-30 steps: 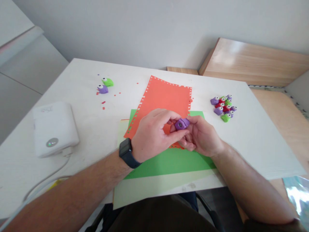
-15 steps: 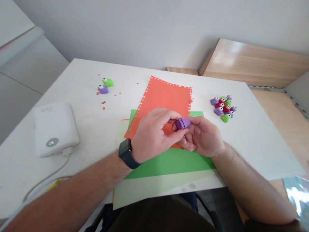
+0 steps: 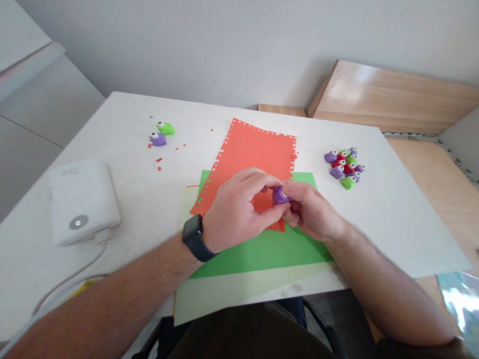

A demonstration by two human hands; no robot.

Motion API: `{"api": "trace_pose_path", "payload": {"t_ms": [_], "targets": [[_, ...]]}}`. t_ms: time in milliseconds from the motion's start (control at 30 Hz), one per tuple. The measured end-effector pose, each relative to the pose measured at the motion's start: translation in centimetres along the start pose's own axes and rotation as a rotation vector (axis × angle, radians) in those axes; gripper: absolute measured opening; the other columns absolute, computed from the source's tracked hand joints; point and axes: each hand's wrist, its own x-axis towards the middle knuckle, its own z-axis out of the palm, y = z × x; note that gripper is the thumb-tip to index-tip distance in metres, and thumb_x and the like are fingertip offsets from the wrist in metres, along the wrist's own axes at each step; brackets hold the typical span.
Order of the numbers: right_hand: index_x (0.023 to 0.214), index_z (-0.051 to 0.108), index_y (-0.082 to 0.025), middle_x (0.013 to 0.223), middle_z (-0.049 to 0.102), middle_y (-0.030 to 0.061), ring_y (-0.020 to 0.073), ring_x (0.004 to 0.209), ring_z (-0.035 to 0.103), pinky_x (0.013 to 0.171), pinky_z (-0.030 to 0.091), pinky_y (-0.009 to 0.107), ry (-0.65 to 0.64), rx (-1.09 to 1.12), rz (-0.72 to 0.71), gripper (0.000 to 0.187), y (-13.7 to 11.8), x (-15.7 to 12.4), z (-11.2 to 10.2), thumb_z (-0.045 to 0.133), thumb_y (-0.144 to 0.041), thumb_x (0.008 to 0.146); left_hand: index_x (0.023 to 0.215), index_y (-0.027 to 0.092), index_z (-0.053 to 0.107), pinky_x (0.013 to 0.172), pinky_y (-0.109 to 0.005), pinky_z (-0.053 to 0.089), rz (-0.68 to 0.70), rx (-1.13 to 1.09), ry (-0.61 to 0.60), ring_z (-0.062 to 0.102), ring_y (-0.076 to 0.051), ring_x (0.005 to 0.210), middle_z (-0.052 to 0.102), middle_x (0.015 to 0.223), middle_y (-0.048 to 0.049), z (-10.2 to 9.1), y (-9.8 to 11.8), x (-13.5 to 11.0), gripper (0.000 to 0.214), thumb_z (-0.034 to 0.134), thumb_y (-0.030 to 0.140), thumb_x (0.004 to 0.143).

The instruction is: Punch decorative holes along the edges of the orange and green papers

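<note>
Head: two hands (image 3: 234, 212), one purple punch (image 3: 280, 195)

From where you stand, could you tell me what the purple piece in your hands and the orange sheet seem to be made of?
The purple craft punch looks like moulded plastic, smooth with a soft sheen, though the right hand partly hides it. The orange sheet looks like matte paper or thin card: its edges show small clean-cut notches.
</note>
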Motion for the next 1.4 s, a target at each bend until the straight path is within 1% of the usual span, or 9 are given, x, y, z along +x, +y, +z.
{"api": "trace_pose_path", "payload": {"t_ms": [200,333,533,633,733,833,900,1233,1400], "targets": [[0.083,0.058,-0.019,0.053,0.043,-0.0084,0.0069,0.041,0.030,0.039,0.021,0.021,0.019,-0.001,-0.066,0.028,-0.10,-0.06,0.07,0.064,-0.044,0.095,0.107,0.019,0.072,0.088,-0.031,0.053,-0.029,-0.010,-0.009,0.067,-0.017,0.093,0.073,0.099,-0.0031,-0.07,-0.03,0.02,0.020,0.077,0.026,0.089],[0.085,0.059,-0.019,0.053,0.043,-0.0088,0.0064,0.041,0.031,0.039,0.024,0.020,0.019,-0.023,-0.080,0.028,-0.12,0.04,0.28,0.066,-0.044,0.094,0.109,0.018,0.072,0.089,-0.032,0.053,-0.013,-0.028,-0.006,0.067,-0.017,0.095,0.074,0.101,-0.0041,0.01,-0.19,-0.08,0.021,0.077,0.025,0.089],[0.083,0.059,-0.018,0.051,0.041,-0.0097,0.0057,0.041,0.030,0.038,0.024,0.019,0.046,-0.027,-0.081,0.028,-0.01,0.12,0.75,0.068,-0.043,0.094,0.110,0.018,0.072,0.090,-0.031,0.053,-0.005,-0.024,-0.001,0.067,-0.017,0.097,0.074,0.102,-0.0046,0.06,-0.26,-0.01,0.020,0.075,0.022,0.090],[0.078,0.055,-0.020,0.050,0.041,-0.0088,0.0065,0.040,0.029,0.038,0.022,0.019,0.038,-0.015,-0.052,0.032,0.07,0.13,0.71,0.064,-0.045,0.095,0.108,0.018,0.072,0.089,-0.030,0.053,-0.008,-0.017,-0.002,0.067,-0.017,0.095,0.074,0.100,-0.0039,0.00,-0.18,0.02,0.018,0.075,0.023,0.091],[0.074,0.053,-0.021,0.049,0.039,-0.0076,0.0077,0.041,0.026,0.037,0.019,0.021,-0.013,0.044,0.037,0.036,0.01,0.17,0.55,0.056,-0.049,0.096,0.107,0.019,0.072,0.087,-0.030,0.053,-0.016,-0.014,0.005,0.067,-0.016,0.093,0.073,0.099,-0.0030,-0.06,-0.06,0.00,0.018,0.076,0.026,0.091],[0.076,0.053,-0.021,0.050,0.039,-0.0073,0.0082,0.042,0.024,0.037,0.017,0.021,-0.042,0.131,0.130,0.032,-0.27,0.19,0.50,0.055,-0.049,0.092,0.107,0.019,0.071,0.085,-0.030,0.054,-0.025,-0.015,0.010,0.067,-0.016,0.092,0.073,0.099,-0.0031,-0.08,0.02,0.00,0.019,0.076,0.028,0.090],[0.076,0.054,-0.021,0.051,0.039,-0.0071,0.0084,0.042,0.023,0.038,0.016,0.021,-0.039,0.162,0.160,0.030,-0.48,0.19,0.55,0.056,-0.048,0.090,0.107,0.020,0.071,0.085,-0.031,0.054,-0.029,-0.010,0.009,0.067,-0.017,0.092,0.073,0.099,-0.0034,-0.07,0.03,0.02,0.019,0.076,0.029,0.090],[0.069,0.053,-0.019,0.053,0.045,-0.0041,0.0081,0.039,0.027,0.038,0.017,0.023,-0.086,0.196,0.182,0.037,-0.71,0.27,0.67,0.051,-0.051,0.089,0.104,0.021,0.070,0.087,-0.033,0.053,-0.042,0.001,-0.011,0.066,-0.018,0.093,0.073,0.099,-0.0035,-0.18,0.06,0.08,0.015,0.073,0.026,0.091],[0.075,0.056,-0.019,0.053,0.045,-0.0045,0.0084,0.041,0.026,0.038,0.017,0.022,-0.076,0.200,0.173,0.032,-0.59,0.16,0.52,0.052,-0.048,0.090,0.103,0.020,0.070,0.085,-0.032,0.053,-0.033,0.010,0.003,0.066,-0.017,0.091,0.072,0.097,-0.0029,-0.21,0.06,0.08,0.015,0.074,0.025,0.090]]}}
